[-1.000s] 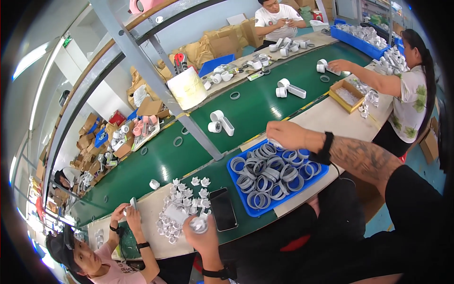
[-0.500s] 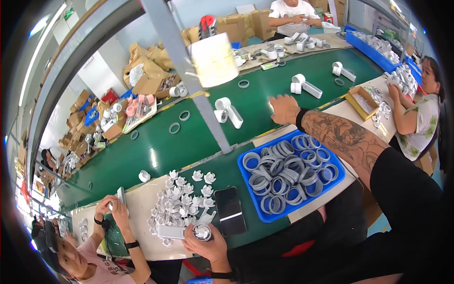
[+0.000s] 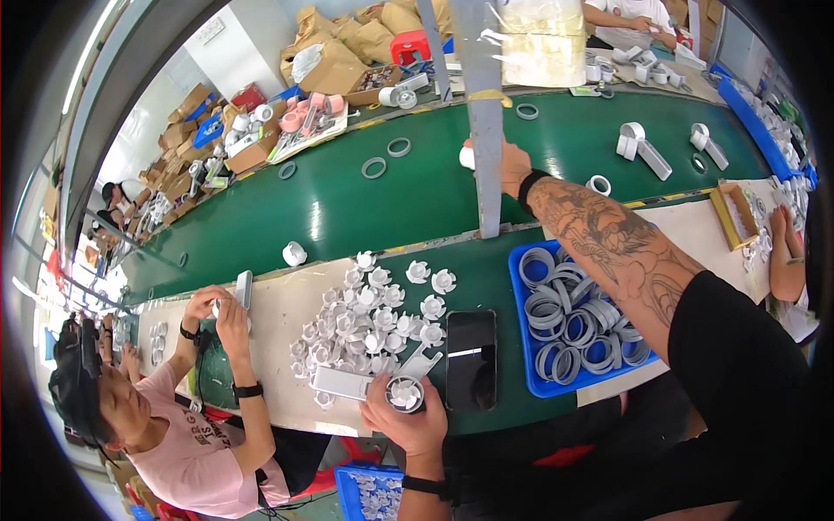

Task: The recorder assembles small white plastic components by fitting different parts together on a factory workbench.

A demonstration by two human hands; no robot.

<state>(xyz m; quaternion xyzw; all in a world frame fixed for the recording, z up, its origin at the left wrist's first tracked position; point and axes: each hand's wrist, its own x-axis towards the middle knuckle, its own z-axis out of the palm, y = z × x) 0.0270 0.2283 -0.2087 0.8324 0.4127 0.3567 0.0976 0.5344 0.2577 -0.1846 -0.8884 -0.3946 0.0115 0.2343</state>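
My left hand [image 3: 407,418] is closed around a fan body [image 3: 343,382], a pale handle with a round head. Its head faces up and shows a white impeller [image 3: 405,393] inside. Loose white impellers [image 3: 360,317] lie heaped beside this hand, with a flat pale bracket [image 3: 421,363] near the head. Stretched far out over the green belt, my right hand [image 3: 512,167] is partly hidden by a grey post. Its fingers curl onto a white round housing [image 3: 467,158] that shows left of the post. A white ring [image 3: 599,184] lies near my right wrist.
A blue tray [image 3: 519,326] of grey rings stands under my right forearm. The grey post [image 3: 484,200] rises at the bench edge. A black phone [image 3: 472,360] lies beside the impellers. At left, a co-worker [image 3: 187,408] handles a part. White fan parts [image 3: 643,149] sit on the belt.
The view has swung, shifting the scene rightward. My right hand has moved left over the belt to the white housing, behind the post. My left hand keeps the fan body.
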